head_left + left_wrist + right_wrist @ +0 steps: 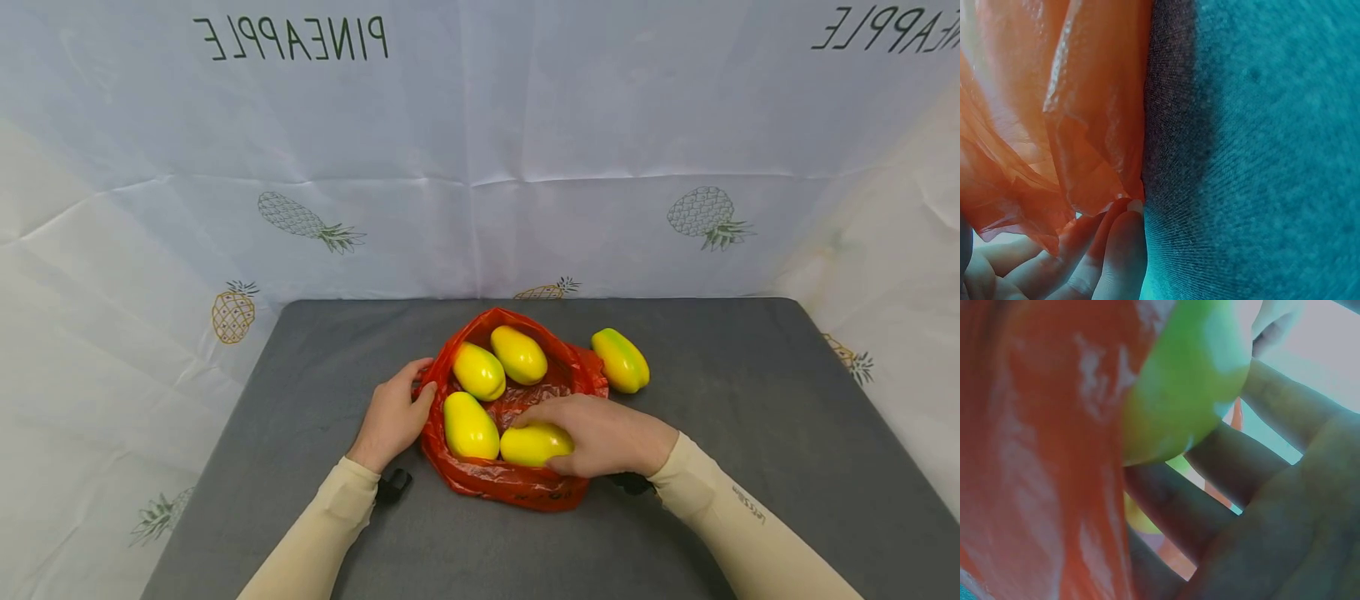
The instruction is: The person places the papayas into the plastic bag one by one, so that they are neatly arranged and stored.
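Note:
A red plastic bag (504, 485) stands with its mouth spread wide on the dark table. Inside it lie several glossy yellow mangoes, such as the one at the back (519, 355) and the one at the front left (471, 427). My right hand (600, 435) reaches over the bag's right rim and grips a mango (531, 445) at the front; in the right wrist view, fingers curve round its green-yellow side (1194, 381). My left hand (393, 417) holds the bag's left side, its fingertips against the plastic (1094, 137) in the left wrist view.
One more mango (620, 360), yellow with a green streak, lies on the table (712, 367) just outside the bag to the right. Behind the table's far edge hangs a pale cloth (480, 125) printed with pineapples.

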`<state>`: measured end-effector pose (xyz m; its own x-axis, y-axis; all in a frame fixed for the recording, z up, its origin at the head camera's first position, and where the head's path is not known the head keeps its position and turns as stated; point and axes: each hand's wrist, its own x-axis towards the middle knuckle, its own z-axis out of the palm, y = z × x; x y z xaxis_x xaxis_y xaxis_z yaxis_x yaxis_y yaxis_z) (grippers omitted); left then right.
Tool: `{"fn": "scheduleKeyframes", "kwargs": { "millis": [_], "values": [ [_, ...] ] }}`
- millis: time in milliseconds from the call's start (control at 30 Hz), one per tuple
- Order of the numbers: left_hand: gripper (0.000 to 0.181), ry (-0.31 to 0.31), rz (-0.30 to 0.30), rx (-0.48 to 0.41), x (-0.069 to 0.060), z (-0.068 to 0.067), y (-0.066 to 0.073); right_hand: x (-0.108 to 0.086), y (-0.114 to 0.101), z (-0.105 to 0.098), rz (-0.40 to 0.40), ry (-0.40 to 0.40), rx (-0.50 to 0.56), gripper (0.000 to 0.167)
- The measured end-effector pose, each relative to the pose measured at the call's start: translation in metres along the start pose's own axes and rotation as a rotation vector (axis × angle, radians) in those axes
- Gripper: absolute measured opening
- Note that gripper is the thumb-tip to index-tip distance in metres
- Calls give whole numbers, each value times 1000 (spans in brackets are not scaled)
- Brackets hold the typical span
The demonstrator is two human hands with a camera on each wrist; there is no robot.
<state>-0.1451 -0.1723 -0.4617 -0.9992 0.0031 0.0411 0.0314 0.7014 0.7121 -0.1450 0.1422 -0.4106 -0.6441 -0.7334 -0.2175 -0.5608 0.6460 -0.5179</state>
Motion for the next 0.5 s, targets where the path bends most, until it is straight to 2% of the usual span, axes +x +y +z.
{"fn": "scheduleKeyframes", "kwargs": {
  "millis": [300,500],
  "values": [
    [48,4,9,0,0,1,-2,0,1,-1,-20,11,7,55],
    [47,3,8,-4,0,1,-2,-2,0,-11,-74,75,54,51]
  ]
}}
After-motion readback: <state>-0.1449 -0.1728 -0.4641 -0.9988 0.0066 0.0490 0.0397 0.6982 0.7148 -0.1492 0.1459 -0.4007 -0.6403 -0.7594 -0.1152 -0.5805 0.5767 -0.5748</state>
